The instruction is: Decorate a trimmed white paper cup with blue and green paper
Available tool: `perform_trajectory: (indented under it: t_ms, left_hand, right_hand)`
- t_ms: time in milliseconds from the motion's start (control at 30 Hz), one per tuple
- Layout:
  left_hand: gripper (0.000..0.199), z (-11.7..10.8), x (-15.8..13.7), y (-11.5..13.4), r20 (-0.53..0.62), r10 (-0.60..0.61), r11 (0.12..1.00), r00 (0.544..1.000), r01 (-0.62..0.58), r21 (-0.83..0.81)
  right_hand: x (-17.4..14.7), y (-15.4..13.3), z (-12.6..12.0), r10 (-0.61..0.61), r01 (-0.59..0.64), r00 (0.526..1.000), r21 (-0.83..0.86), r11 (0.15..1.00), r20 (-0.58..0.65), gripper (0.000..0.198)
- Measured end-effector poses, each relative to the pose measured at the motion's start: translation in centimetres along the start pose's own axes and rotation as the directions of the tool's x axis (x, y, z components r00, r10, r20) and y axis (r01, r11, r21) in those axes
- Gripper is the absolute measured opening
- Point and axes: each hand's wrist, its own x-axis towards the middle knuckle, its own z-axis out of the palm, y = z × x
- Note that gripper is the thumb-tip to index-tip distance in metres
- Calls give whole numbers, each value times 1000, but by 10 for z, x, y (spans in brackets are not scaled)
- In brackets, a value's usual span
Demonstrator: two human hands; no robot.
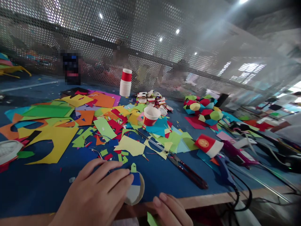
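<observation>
My left hand (101,188) lies over a cut-down paper cup base (141,188) near the table's front edge, its fingers resting against the left side. Blue paper is stuck on the base, and a small green tab with drawn marks (133,167) stands out from its far end. To the right, at the front edge, my right hand (173,209) is closed, with a green paper piece (151,219) at its fingers. The thumb of my left hand is hidden. Scissors with dark red handles (191,175) lie beyond my right hand.
Coloured paper scraps (130,145) cover much of the blue table (162,188). A cup (151,116) stands among them, with stacked cups (125,83) behind. At right lie a tipped cup (208,145), a blue glue gun (226,172), a purple glue gun (242,153) and cords.
</observation>
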Motion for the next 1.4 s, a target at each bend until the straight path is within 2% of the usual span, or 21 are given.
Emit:
perform_trajectory:
  t_ms: [133, 267, 400, 467, 600, 700, 833, 867, 900, 933, 1000, 1067, 1167, 1267, 1333, 1400]
  left_hand:
    - [45, -3, 3, 1, 10, -27, 999, 1000, 27, -33]
    - [42, -4, 4, 1, 32, -34, 999, 999, 35, -29]
    - [41, -4, 3, 0, 36, -14, 999, 999, 16, -50]
    - [39, -5, 2, -2, 33, -2, 998, 999, 4, -65]
    - [37, -7, 2, -4, 41, 54, 997, 998, -51, -61]
    - [37, -8, 1, -5, 14, 90, 994, 996, -89, -62]
    - [37, -7, 0, -4, -3, 127, 991, 992, -127, -35]
    - [36, -7, -1, -4, 7, 130, 991, 991, -130, -28]
    - [35, -7, -1, -3, 3, 135, 991, 991, -135, -22]
    - [34, -7, -2, -3, 0, 137, 990, 991, -137, -20]
    - [35, -7, -5, -2, 1, 135, 991, 991, -135, -26]
    - [36, -6, -7, -2, 5, 136, 990, 991, -136, -35]
    - [37, -6, -7, -2, 9, 135, 990, 991, -135, -50]
    - [37, -7, -4, -3, 25, 112, 992, 993, -111, -62]
    - [37, -8, -3, -3, 50, 117, 991, 992, -114, -66]
    - [37, -7, -5, -4, 36, 130, 990, 991, -128, -65]
  right_hand:
    - [-1, -4, 10, -74, 69, 993, 61, 996, 90, 37]
    - [1, -4, 14, -152, 149, 980, 36, 988, 129, 37]
    - [1, -11, 19, -67, 66, 997, 14, 998, 29, 41]
    - [1, -13, 19, -48, 47, 998, 7, 999, 28, 41]
    - [7, -10, 13, -111, 110, 984, 17, 994, 138, 38]
    - [16, -5, 5, -134, 136, 984, -8, 991, 118, 42]
    - [29, -3, -1, -246, 253, 925, 12, 967, 291, 36]
    - [29, -4, 2, -250, 258, 927, 9, 966, 280, 36]
    - [28, -5, 6, -226, 234, 951, -11, 972, 211, 38]
    - [26, -8, 12, -185, 189, 978, -35, 981, 95, 41]
    - [20, -13, 23, -100, 96, 992, -54, 994, -79, 47]
    - [14, -15, 30, -78, 73, 991, -52, 996, -110, 47]
    - [17, -13, 23, -169, 169, 986, -67, 983, 19, 45]
    - [31, -6, 7, -282, 298, 927, -30, 954, 245, 44]
    - [39, -4, 1, -305, 321, 904, -4, 947, 299, 46]
    - [41, -5, 2, -300, 317, 909, -10, 949, 290, 47]
